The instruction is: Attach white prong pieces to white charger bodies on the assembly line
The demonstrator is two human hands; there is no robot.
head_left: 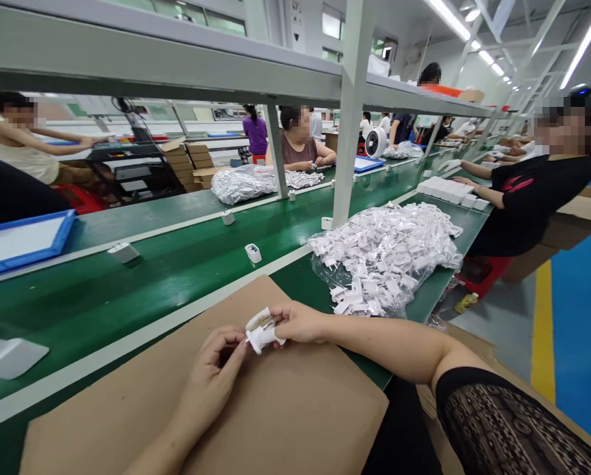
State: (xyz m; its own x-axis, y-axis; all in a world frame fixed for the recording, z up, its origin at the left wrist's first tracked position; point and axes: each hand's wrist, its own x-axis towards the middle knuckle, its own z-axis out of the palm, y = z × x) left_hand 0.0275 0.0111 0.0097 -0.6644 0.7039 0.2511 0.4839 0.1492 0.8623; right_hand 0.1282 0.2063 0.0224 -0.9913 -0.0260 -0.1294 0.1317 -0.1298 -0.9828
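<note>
Both my hands meet over a brown cardboard sheet (285, 409) on the green bench. My right hand (298, 322) is closed on a small white plastic plug part (262, 334) with a film wrapper round it. My left hand (215, 373) pinches the lower end of the same part with its fingertips. A clear bag heaped with several more white plug parts (382, 254) lies just right of the cardboard, within arm's reach.
A green conveyor belt (142, 277) carries single white parts (252, 253) past me. A grey post (347, 112) holds an overhead shelf. A blue tray (26, 241) lies far left. Other people sit across and to the right (528, 198). A yellow floor line (543, 330) runs at right.
</note>
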